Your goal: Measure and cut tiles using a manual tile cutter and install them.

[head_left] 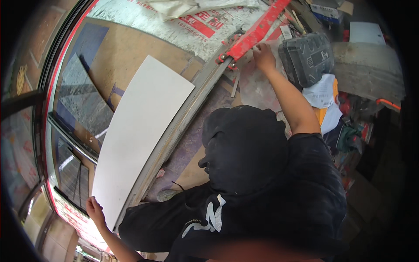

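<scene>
A long white tile (144,118) lies slantwise beside the grey metal rail (181,118) of a manual tile cutter. The cutter's red handle (257,32) rises from a carriage near the rail's far end. At the tile's near left edge is my left hand (95,212), its fingers curled against the edge. My right hand (264,57) is close beside the red handle; its fingertips are partly hidden, so I cannot see whether it grips. My black clothing (253,174) fills the lower middle and hides part of the floor.
A black tool case (306,56) stands right of my right hand, with papers (321,94) below it. Dark glossy pieces (85,98) lie left of the tile. Printed plastic sheeting (205,26) lies at the back. Curved grey sheet material (366,67) is at the far right.
</scene>
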Demonstrator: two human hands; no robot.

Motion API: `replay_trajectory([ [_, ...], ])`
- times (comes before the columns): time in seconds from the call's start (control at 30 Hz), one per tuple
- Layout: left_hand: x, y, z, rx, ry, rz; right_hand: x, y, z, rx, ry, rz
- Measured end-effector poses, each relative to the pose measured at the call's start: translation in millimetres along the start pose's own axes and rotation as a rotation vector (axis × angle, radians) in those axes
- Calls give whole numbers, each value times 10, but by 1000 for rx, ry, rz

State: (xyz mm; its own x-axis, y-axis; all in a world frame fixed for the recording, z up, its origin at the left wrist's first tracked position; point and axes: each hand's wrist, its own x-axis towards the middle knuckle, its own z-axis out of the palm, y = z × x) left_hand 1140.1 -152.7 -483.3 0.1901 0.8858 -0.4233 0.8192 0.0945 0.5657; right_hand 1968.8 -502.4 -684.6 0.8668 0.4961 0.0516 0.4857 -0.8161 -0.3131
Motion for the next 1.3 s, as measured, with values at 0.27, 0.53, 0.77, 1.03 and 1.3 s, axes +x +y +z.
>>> replay_trajectory([
  [0.27,472,800,442,334,-361,-91,596,366,292,1,196,-210],
  [0.53,1197,1467,625,386,-374,-73,1193,582,440,54,110,442],
  [0.77,1034,2029,1038,413,-380,122,1519,566,497,258,-24,660],
  [1.03,-293,2132,788,261,-239,-136,1144,763,225,1085,-7,593],
  [1.3,-1512,1963,205,-32,-245,-129,-1986,125,-1344,-201,-954,434],
])
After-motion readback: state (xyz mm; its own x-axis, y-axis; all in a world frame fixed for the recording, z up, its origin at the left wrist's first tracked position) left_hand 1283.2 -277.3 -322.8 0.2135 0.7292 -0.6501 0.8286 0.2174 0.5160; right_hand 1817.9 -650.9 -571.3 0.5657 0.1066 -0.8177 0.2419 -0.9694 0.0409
